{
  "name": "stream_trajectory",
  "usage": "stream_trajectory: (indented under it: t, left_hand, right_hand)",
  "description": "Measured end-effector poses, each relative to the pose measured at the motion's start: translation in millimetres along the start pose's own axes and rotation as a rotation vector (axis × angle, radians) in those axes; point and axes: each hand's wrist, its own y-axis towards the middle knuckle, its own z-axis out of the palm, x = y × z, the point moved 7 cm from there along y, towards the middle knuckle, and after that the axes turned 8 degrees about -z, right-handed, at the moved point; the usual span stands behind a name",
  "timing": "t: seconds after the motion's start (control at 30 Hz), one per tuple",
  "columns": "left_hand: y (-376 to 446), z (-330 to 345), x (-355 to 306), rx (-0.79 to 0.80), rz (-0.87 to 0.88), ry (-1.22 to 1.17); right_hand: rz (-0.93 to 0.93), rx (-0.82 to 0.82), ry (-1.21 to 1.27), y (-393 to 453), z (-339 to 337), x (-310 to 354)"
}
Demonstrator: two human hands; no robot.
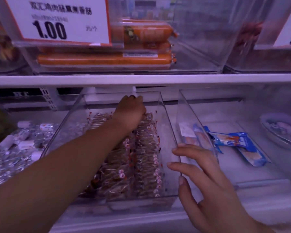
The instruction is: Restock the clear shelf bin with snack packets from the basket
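L hand (pixel 130 113) reaches deep to the back of the clear bin (pixel 168 125), fingers curled down onto the rear snack packets (pixel 141 148); looks like it pinches or presses one, but the fingertips are hidden so can't tell if it actually holds a packet. Packets stand in two rows running front to back, long axis of the rows pointing away from the person, filling most of the bin. R hand (pixel 208 179) is spread, fingers straight, tips touching the bin's right wall near the front corner, prob steadying it. Basket not in view. L hand is nearer the packets; R is beside the bin, not in it. Next move likely seats the rear packet or tidies the row w/ L hand, R keeping the bin from sliding.
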Motion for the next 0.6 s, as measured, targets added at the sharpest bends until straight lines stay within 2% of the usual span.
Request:
stream_trajectory:
  t: [0.07, 0.2, 0.33, 0.43, 0.5, 0.57, 0.6]
  left_hand:
    - [1.0, -1.9, -3.0, -0.053, 0.022, 0.019]
    - [4.0, 2.1, 2.4, 0.034, -0.027, -0.076]
    - [-8.7, -25.5, 14.4, 0.014, -0.089, -0.267]
    - [-38.4, -69.5, 16.9, -0.076, -0.145, -0.454]
    - [-76.1, -100.6, 14.4, -0.141, -0.187, -0.601]
    - [-131.0, -129.6, 11.6, -0.254, -0.218, -0.728]
    - [-163.6, -139.7, 6.1, -0.31, -0.198, -0.727]
  right_hand:
    - [-0.011, 0.009, -0.003, -1.5, 1.4, 1.9]
    - [-0.034, -0.023, -0.051, -3.0, -2.2, 4.4]
    - [-0.103, -0.129, -0.097, -6.3, -13.2, 22.6]
    - [-0.109, -0.143, 0.016, -17.7, -15.6, 42.3]
    - [-0.043, -0.049, 0.133, -33.7, -0.6, 56.6]
    - [0.179, 0.147, 0.287, -58.8, 30.4, 70.0]
    - [0.277, 0.27, 0.237, -79.4, 48.6, 71.8]
